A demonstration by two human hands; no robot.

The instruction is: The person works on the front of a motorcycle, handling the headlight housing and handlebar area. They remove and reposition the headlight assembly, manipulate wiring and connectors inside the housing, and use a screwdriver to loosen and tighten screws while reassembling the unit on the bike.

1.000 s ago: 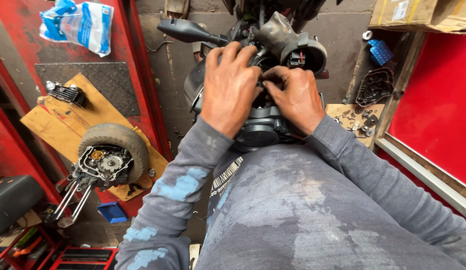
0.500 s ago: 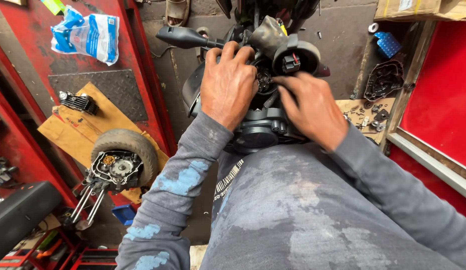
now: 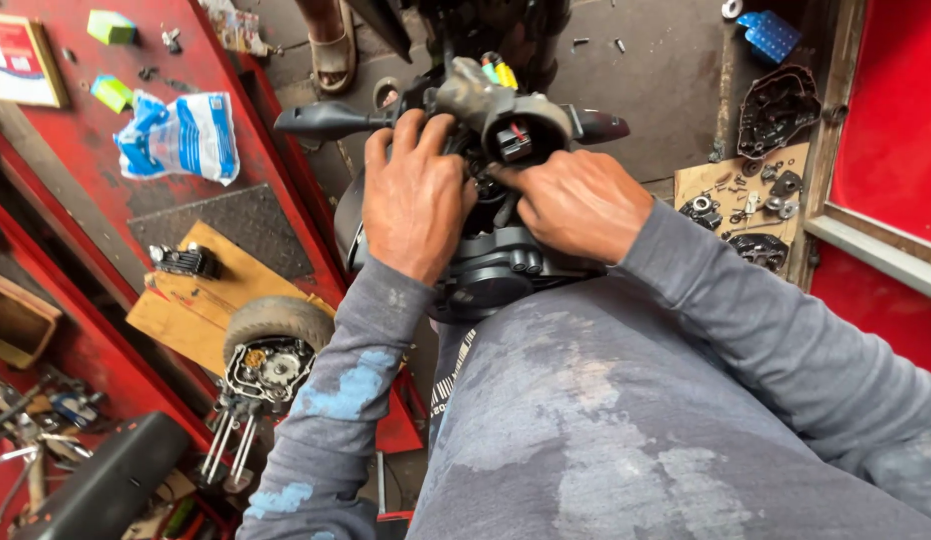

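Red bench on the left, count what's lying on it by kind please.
Green boxes: 2
Blue and white plastic bag: 1
Wooden board: 1
Small black part on the board: 1
Small wheel with engine part: 1
Total: 6

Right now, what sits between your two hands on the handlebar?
In the head view, the round grey housing with a black connector inside sits between the left hand and right hand.
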